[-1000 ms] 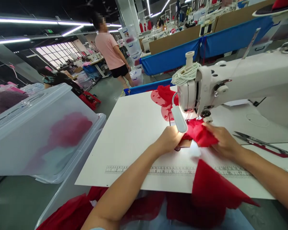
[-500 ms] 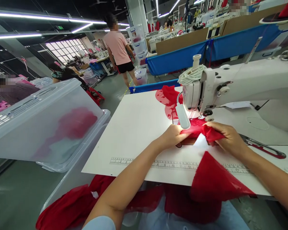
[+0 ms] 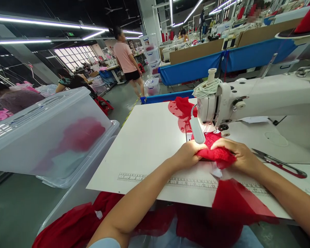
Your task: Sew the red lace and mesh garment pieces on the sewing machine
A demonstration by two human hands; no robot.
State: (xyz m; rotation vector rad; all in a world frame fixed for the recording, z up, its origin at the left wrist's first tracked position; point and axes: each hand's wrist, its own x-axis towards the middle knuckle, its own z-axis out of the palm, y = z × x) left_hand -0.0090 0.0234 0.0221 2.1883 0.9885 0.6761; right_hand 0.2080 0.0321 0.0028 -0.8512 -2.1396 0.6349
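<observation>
left hand [image 3: 188, 154]: fingers are clamping the near-left side of the bunched red fabric [image 3: 222, 156]. right hand [image 3: 240, 156]: fingers are clamping its right side. fabric is sitting just on the near side of the sewing machine [image 3: 263, 94] head, between the tabletop's [image 3: 139, 144] near and far edges; can't tell needle contact, small lamp [image 3: 197, 131] is partly blocking. thread snips [image 3: 281, 165] are lying beyond the right wrist. printed ruler [image 3: 186, 182] is running along the near edge, red panel [image 3: 235, 199] is draping over that edge. flat red pieces [image 3: 182, 110] are lying by the far edge.
</observation>
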